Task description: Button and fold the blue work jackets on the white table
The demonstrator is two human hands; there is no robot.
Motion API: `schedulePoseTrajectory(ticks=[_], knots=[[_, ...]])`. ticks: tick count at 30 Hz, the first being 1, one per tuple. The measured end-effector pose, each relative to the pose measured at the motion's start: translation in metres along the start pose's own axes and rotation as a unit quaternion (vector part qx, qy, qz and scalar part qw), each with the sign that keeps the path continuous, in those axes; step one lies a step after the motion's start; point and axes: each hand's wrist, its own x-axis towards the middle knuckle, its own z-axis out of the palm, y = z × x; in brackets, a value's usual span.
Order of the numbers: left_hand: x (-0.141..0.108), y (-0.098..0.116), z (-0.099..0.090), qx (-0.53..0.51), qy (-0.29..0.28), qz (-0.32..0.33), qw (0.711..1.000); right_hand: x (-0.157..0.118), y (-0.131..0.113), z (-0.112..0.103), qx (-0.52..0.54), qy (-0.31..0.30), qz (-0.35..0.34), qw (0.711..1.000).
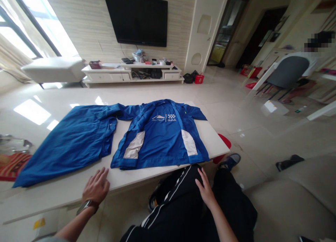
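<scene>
A blue jacket (164,144) lies spread on the white table (126,182), its front parted so that the printed inside of the back shows, with a pale patch on either side. To its left is another blue garment (70,140), probably trousers, laid out and reaching past the table's left part. My left hand (96,185), a watch on its wrist, rests at the table's near edge just below that garment, fingers extended and holding nothing. My right hand (205,187) is over my dark-trousered knee, near the jacket's lower right hem, with fingers spread and nothing in them.
Beyond the table stand a white TV cabinet (105,74) and a wall-mounted television (136,18). A person sits on a grey chair (290,72) at the right. A beige sofa (296,196) is close on my right; a red stool (224,140) shows beside the table.
</scene>
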Motion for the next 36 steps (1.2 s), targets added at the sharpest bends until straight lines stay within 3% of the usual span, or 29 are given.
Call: schedulePoseTrajectory(ticks=[25, 36], knots=[[0.0, 0.006, -0.006, 0.011, -0.013, -0.014, 1.0, 0.002, 0.0, -0.002, -0.004, -0.004, 0.0, 1.0], [0.0, 0.01, -0.009, 0.001, -0.01, -0.028, 1.0, 0.007, 0.016, -0.005, -0.007, -0.025, 0.005, 1.0]])
